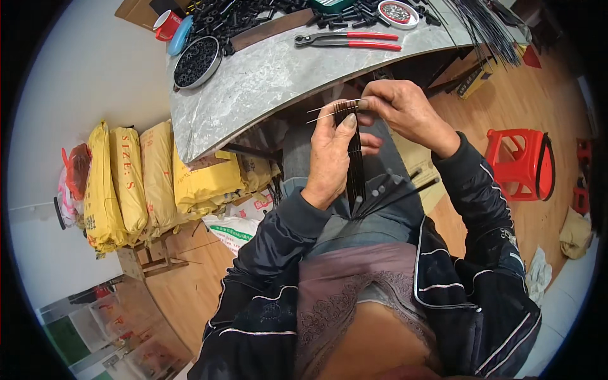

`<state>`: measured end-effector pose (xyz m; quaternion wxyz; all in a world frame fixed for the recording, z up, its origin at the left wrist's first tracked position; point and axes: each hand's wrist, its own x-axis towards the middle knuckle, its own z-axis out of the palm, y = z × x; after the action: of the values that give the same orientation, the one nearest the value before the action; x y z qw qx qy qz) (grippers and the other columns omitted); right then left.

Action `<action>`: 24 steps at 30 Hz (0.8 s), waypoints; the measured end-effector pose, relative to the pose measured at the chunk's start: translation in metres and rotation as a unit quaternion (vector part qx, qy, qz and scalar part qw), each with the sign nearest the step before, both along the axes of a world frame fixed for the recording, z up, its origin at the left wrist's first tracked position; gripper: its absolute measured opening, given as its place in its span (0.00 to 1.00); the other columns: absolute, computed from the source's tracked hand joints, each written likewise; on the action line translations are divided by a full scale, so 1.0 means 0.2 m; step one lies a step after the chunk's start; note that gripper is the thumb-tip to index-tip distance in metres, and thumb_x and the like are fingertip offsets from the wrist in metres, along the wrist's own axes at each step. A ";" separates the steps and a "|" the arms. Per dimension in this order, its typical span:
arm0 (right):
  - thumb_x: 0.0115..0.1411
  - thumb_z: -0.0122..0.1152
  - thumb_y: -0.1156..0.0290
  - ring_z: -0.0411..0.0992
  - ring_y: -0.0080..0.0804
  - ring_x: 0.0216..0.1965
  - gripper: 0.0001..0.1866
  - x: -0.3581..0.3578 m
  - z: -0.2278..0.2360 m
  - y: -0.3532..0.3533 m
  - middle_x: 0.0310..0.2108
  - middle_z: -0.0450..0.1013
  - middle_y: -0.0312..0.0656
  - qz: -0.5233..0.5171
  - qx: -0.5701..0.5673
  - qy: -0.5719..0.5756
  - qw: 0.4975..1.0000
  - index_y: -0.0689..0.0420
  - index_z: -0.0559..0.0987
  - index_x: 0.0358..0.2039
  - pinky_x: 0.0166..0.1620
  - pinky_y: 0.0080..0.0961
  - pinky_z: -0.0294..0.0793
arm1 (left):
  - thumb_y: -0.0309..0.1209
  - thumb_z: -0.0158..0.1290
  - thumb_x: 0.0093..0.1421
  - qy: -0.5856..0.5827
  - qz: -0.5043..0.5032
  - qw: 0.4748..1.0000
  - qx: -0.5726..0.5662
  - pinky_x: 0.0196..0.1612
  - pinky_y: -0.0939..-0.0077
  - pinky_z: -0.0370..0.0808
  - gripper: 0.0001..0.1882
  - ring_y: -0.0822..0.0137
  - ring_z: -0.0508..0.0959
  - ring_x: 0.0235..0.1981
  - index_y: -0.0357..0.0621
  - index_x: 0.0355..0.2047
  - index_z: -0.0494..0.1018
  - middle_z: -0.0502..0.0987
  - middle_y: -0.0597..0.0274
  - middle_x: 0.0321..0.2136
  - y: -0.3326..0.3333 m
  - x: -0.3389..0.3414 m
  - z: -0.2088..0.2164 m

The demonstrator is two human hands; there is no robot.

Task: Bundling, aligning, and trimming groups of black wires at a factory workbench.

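Observation:
Above my lap, my left hand (330, 155) is closed around a row of thin black rods (356, 174) that look like umbrella ribs. Its thumb presses on them near their upper ends. Thin silvery wire (322, 116) runs across the rod tops, and its two free ends stick out to the left. My right hand (405, 109) pinches the wire at the right side of the rods, thumb against forefinger. Lower down, the rods reach my thighs, where several dark pieces with round grey ends (376, 192) fan out to the right.
Ahead curves a grey marbled table (266, 82). On it lie red-handled pincers (348, 40), a bowl of small black parts (197, 62), a dish of silvery pieces (399, 12) and more black rods (484, 31). Yellow sacks (130, 180) stand left, a red stool (516, 164) right.

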<state>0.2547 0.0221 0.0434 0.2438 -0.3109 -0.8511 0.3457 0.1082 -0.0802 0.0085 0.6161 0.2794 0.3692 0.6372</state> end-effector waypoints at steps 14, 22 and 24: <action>0.55 0.54 0.74 0.75 0.26 0.33 0.17 0.08 0.01 0.10 0.36 0.77 0.43 0.112 -0.455 -0.017 0.883 0.66 0.74 0.45 0.41 0.25 0.76 | 0.29 0.48 0.64 0.218 0.035 0.975 -0.020 0.41 0.81 0.72 0.11 0.75 0.75 0.37 0.38 0.45 0.73 0.74 0.64 0.41 -0.01 -0.10 0.01; 0.63 0.56 0.70 0.75 0.27 0.39 0.13 -0.15 -0.27 -0.20 0.38 0.75 0.40 0.078 -0.503 0.248 0.824 0.63 0.74 0.46 0.44 0.26 0.76 | 0.25 0.51 0.61 0.273 -0.017 0.959 0.075 0.36 0.83 0.70 0.16 0.77 0.72 0.37 0.36 0.50 0.73 0.72 0.64 0.45 0.05 -0.19 0.04; 0.66 0.53 0.69 0.76 0.42 0.42 0.17 -0.16 -0.27 -0.23 0.42 0.74 0.52 0.082 -0.585 0.303 0.748 0.67 0.69 0.50 0.47 0.40 0.79 | 0.29 0.50 0.64 0.217 -0.141 0.965 -0.040 0.35 0.83 0.70 0.23 0.78 0.70 0.34 0.39 0.59 0.63 0.71 0.64 0.44 0.07 -0.27 0.08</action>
<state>0.2220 -0.0239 -0.0100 0.2298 -0.2004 -0.3858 0.8707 0.0550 -0.0672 0.0236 0.6154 0.4353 0.4766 0.4524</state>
